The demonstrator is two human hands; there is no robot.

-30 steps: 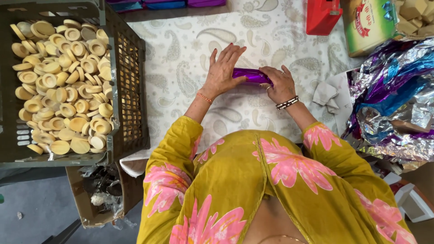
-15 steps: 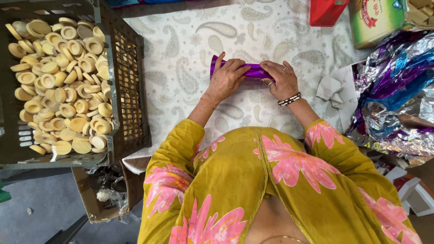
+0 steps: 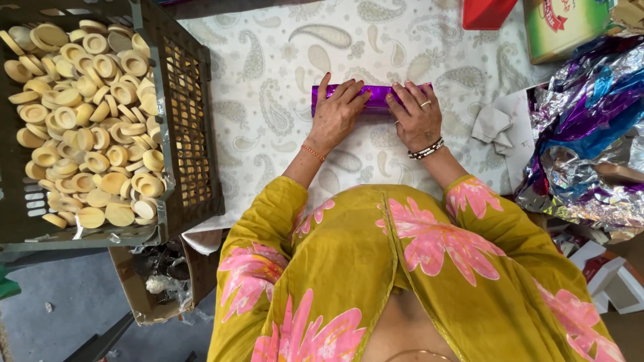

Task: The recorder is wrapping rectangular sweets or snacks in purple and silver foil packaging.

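Purple foil roll [image 3: 379,94] lies crosswise in the upper middle of the frame, flat on the counter [image 3: 268,74], which is covered with a pale paisley cloth. At the far left a dark plastic crate [image 3: 191,127] is heaped with round tan discs [image 3: 87,121]; below it, at the lower left, an open cardboard box [image 3: 144,295] sits on the floor. Moving right, the left hand [image 3: 335,114] presses palm-down on the left half of the roll, fingers spread over its top. Just beside it the right hand [image 3: 417,117], with a ring and a beaded bracelet, presses on the right half in the same way. Both hands lie flat on the roll, close together but not touching, rather than closed around it. Right of the hands lies a crumpled white cloth [image 3: 493,124]. At the far right edge a pile of crinkled silver, purple and blue foil sheets [image 3: 590,141] spills over, with a red box [image 3: 486,12] and a green carton [image 3: 567,27] along the top.
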